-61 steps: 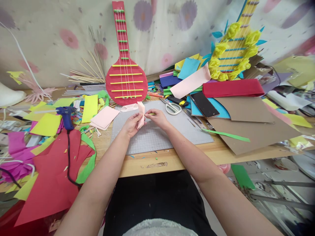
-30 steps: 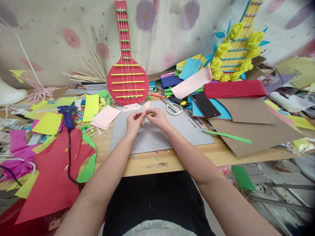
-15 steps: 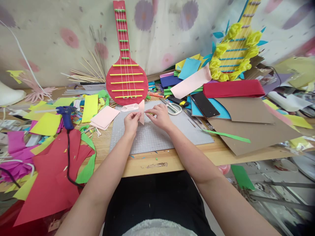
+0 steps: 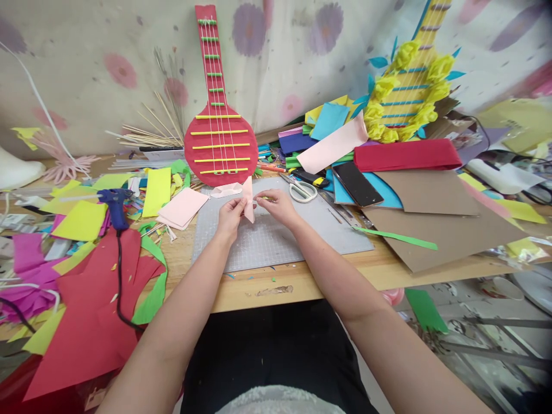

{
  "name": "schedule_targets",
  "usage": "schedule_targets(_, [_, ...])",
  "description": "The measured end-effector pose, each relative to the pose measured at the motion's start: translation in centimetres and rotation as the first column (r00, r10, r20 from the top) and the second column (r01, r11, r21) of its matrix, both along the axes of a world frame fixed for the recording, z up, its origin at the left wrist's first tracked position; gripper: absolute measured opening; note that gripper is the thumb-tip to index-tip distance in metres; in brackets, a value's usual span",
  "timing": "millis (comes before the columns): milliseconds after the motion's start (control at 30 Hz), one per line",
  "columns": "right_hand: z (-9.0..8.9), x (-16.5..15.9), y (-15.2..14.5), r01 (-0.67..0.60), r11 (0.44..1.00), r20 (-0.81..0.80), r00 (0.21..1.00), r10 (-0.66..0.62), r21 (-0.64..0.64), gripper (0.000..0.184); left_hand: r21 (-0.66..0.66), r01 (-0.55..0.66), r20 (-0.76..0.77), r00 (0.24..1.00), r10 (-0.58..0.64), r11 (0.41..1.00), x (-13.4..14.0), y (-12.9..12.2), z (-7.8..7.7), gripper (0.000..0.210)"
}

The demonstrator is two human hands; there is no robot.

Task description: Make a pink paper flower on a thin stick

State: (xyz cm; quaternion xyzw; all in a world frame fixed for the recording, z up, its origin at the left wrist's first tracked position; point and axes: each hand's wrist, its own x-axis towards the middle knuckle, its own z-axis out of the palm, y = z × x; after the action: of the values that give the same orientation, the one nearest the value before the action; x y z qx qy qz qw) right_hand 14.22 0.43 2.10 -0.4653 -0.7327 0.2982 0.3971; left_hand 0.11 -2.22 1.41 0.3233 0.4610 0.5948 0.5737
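Pinching a pink strip [image 4: 249,198] between thumb and fingers, the left hand [image 4: 232,218] holds it upright over the left half of the mat [image 4: 276,244], towards the far edge. The right hand [image 4: 278,207] is just beside the strip's right side, thumb and index finger close together; a thin greenish bit shows at its fingers, too small to identify, and I cannot tell whether the fingers grip it or touch the strip.

The mat lies along the front edge of the worktop [image 4: 241,296], leaving a bare wooden margin. Near the mat's far right corner rest the scissors [image 4: 303,192], handles towards the person. A folded pink piece [image 4: 227,190] lies at the far left corner, and at least 2 pink cards [image 4: 183,207] are stacked beyond the left edge. Past the far edge stands a red lute [image 4: 221,144] with 5 yellow bars across its round body.

Towards the worktop's left end, a blue glue gun [image 4: 114,204] lies among scraps, its black cord crossing red paper [image 4: 95,310] at the front edge. Right of the mat are a phone [image 4: 357,184] and brown cardboard [image 4: 448,238], crossed by a green strip [image 4: 401,237].
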Motion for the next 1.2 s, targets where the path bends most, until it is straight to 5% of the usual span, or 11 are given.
schedule_targets(100, [-0.4,-0.1,0.3,-0.101,0.99,-0.215,0.974,0.078,-0.097,0.02,-0.034,0.059,0.046,0.997,-0.057,0.998,-0.1,0.0,0.2,0.018])
schedule_targets(200, [-0.5,-0.2,0.4,-0.096,0.991,-0.257,0.964,0.069,-0.095,0.017,-0.048,0.123,0.094,0.988,-0.119,0.991,-0.2,0.0,0.5,0.016])
schedule_targets(367, [-0.6,-0.2,0.4,-0.078,0.997,-0.175,0.982,0.073,-0.025,0.017,-0.105,0.117,0.123,0.987,-0.104,0.988,-0.1,0.7,0.6,0.008])
schedule_targets(633, [-0.2,-0.6,0.1,0.156,0.981,0.034,0.986,-0.161,0.117,0.02,-0.117,0.067,0.219,0.975,-0.04,0.991,0.3,1.4,0.8,0.011])
schedule_targets(967, [-0.7,-1.1,0.1,0.031,0.988,-0.281,0.957,-0.072,-0.148,0.016,-0.142,0.202,0.284,0.946,-0.156,0.969,0.3,0.8,0.9,0.016])
schedule_targets(1200, [-0.7,-1.0,0.2,-0.057,0.99,-0.357,0.934,0.007,-0.131,0.015,-0.173,0.272,0.323,0.923,-0.206,0.947,0.3,0.6,1.0,0.018])
